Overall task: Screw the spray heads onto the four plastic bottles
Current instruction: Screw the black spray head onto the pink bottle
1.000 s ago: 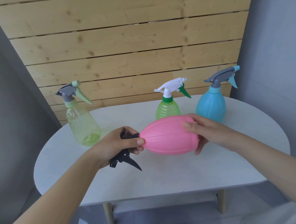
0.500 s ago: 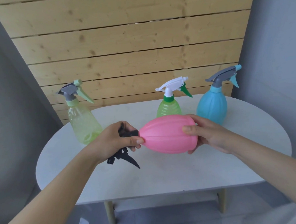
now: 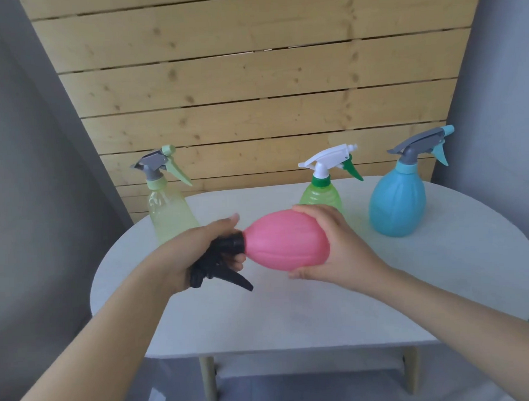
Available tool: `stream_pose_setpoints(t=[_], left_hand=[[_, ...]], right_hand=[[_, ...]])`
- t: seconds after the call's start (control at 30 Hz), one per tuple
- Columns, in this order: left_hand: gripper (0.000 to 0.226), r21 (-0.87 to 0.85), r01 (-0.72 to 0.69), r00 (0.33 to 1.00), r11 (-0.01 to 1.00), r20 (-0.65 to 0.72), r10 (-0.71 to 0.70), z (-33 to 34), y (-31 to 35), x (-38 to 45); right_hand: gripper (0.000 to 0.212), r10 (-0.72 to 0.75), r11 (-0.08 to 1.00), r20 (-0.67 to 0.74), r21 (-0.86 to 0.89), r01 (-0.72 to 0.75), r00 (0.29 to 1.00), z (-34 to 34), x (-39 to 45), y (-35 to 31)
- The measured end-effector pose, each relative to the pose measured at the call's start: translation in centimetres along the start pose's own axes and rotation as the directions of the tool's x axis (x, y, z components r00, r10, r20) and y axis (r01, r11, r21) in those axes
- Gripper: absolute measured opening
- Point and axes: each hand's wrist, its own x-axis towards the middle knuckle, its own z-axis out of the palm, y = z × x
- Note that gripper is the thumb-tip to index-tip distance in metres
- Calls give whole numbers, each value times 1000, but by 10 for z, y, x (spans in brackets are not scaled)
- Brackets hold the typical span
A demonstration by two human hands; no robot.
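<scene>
A pink ribbed bottle (image 3: pixel 285 239) lies sideways in the air above the white table (image 3: pixel 324 307), neck pointing left. My right hand (image 3: pixel 333 245) wraps its wide base. A black spray head (image 3: pixel 220 264) sits at the bottle's neck, trigger pointing down and right, and my left hand (image 3: pixel 198 249) grips it. Three bottles stand upright at the back, each with a spray head on: a pale yellow-green one (image 3: pixel 169 214) at the left, a small green one (image 3: pixel 322 194) with a white head behind the pink bottle, and a blue one (image 3: pixel 398 205) at the right.
A wooden slat wall (image 3: pixel 250 78) rises behind the table, with grey walls on both sides. The table's front edge runs below my forearms, with wooden legs (image 3: pixel 208 381) under it.
My right hand has shifted its hold on the pink bottle, thumb now over the top. My left hand has turned around the black spray head. The bottle tilts slightly, neck a little higher.
</scene>
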Motion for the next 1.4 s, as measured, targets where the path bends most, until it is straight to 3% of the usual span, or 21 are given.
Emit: stream_pose_setpoints(t=[0.1, 0.17, 0.33, 0.43, 0.53, 0.63, 0.7, 0.9, 1.0, 1.1, 1.4], left_hand=[[63, -289, -36, 999, 957, -47, 24, -17, 3, -9], [64, -342, -79, 997, 937, -14, 79, -24, 1, -13], [73, -251, -143, 990, 957, -30, 140, -22, -10, -7], [64, -217, -197, 979, 956, 5, 203, -13, -12, -2], [41, -111, -239, 970, 965, 13, 242, -4, -12, 3], [54, -29, -301, 953, 953, -30, 300, -2, -16, 13], [64, 35, -327, 940, 944, -90, 329, 0, -18, 20], [77, 335, -334, 855, 881, -286, 433, 8, -29, 45], [82, 446, -324, 798, 834, -345, 494, 13, -34, 54], [81, 452, -327, 768, 830, -384, 512, 15, -37, 62], [79, 426, -314, 766, 849, -414, 491, 19, -40, 81]], right_hand=[[90, 61, 994, 28, 88, -64, 998, 11, 5, -5], [85, 116, 967, 67, 218, -128, 991, 19, 8, -7], [68, 261, 781, 183, 537, -319, 948, 37, 18, -16], [75, 295, 696, 246, 606, -384, 923, 44, 24, -16], [87, 292, 640, 285, 651, -408, 913, 50, 31, -14], [80, 271, 597, 309, 689, -411, 912, 52, 37, -10], [72, 271, 611, 301, 681, -405, 914, 53, 41, -9], [55, 309, 813, 151, 471, -343, 939, 62, 55, 2], [49, 335, 813, 132, 461, -357, 933, 69, 63, 11], [45, 362, 778, 110, 512, -365, 926, 76, 72, 19], [48, 415, 745, 60, 550, -377, 908, 88, 83, 27]])
